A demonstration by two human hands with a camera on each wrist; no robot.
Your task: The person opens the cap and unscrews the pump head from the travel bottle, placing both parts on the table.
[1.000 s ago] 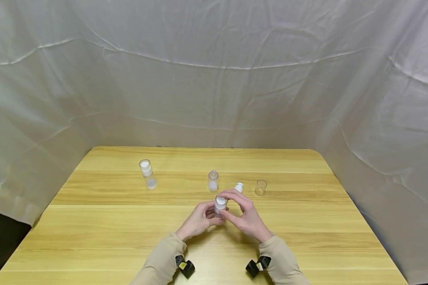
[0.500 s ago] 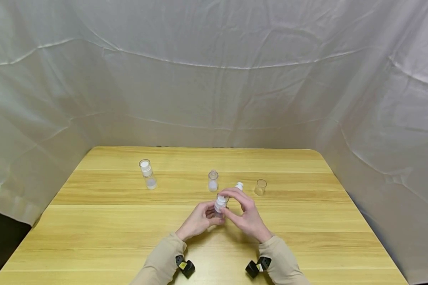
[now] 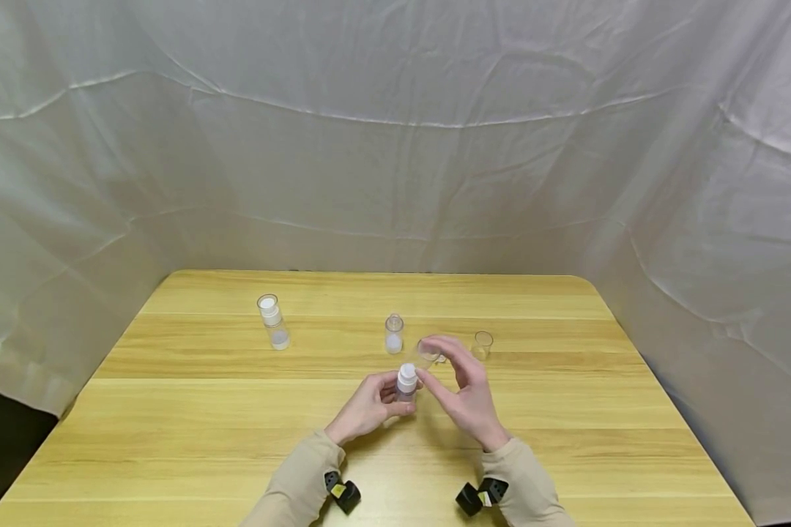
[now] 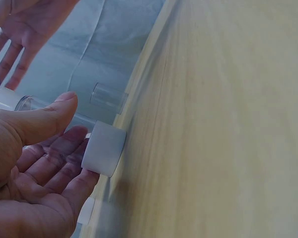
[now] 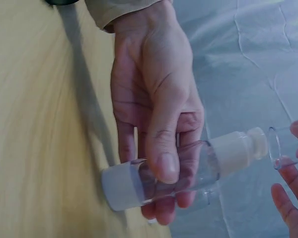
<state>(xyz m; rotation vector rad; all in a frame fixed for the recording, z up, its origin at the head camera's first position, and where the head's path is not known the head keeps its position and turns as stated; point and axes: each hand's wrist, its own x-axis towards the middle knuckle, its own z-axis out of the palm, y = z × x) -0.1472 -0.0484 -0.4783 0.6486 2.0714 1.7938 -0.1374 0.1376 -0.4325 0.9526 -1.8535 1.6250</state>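
Grey cloth (image 3: pixel 395 183) hangs round the far edge and both sides of a wooden table (image 3: pixel 191 454). Over it, the left hand (image 3: pixel 365 406) curls round a clear bottle (image 3: pixel 406 385), seemingly to steady it with its white top (image 5: pixel 236 150) facing up. The right hand (image 3: pixel 471 395) pinches a clear cap (image 5: pixel 287 141) just off that top, probably by the sides so its rim is free

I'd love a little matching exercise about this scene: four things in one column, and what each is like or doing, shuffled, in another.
1. Left hand
2. Right hand
3. Table
4. Cloth backdrop

A. Grey and creased
B. Holding a clear cap
C. Wooden-looking
D. Gripping a white-topped bottle

Pairs: 1-D, 2-B, 3-C, 4-A
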